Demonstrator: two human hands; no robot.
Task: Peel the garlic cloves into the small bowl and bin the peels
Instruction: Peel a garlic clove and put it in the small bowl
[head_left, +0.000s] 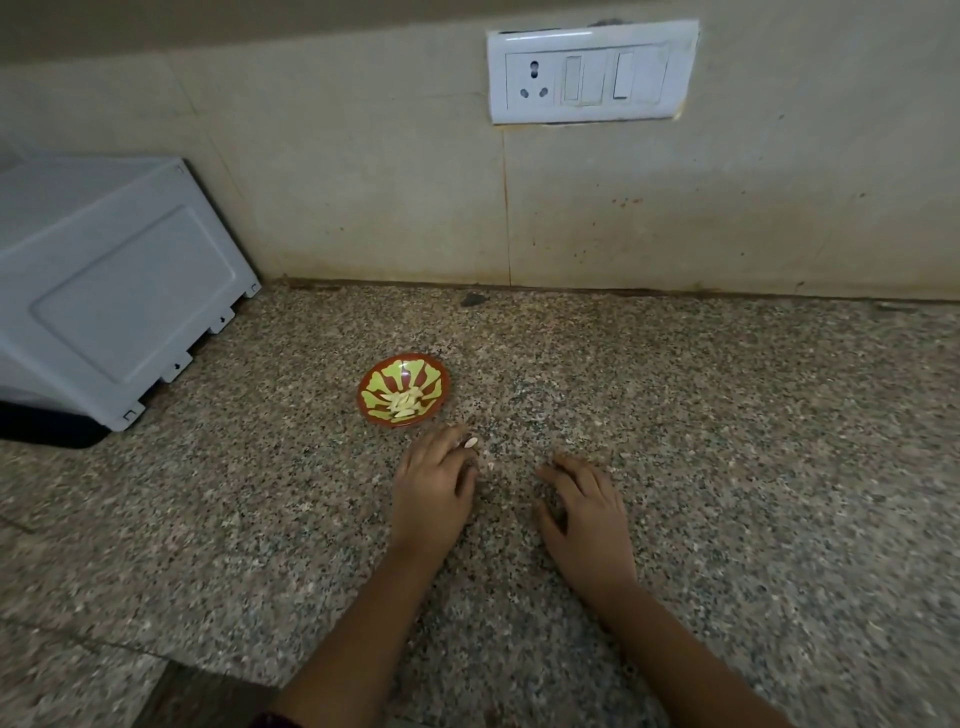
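Note:
A small red bowl with a yellow-green pattern (439, 371) stands on the speckled granite counter and holds several peeled garlic cloves (404, 402). Just in front of the bowl, my left hand (432, 488) pinches one pale garlic clove (470, 442) at its fingertips. To its right, my right hand (584, 512) hovers palm-down over the counter with its fingers bent and nothing in them. A few small pale peel bits (489, 461) lie on the counter between the two hands.
A white appliance (104, 291) stands at the left against the wall. A tiled wall with a white socket and switch plate (592, 73) rises behind the counter. The counter's front edge (156, 660) runs at the lower left. No bin is in view.

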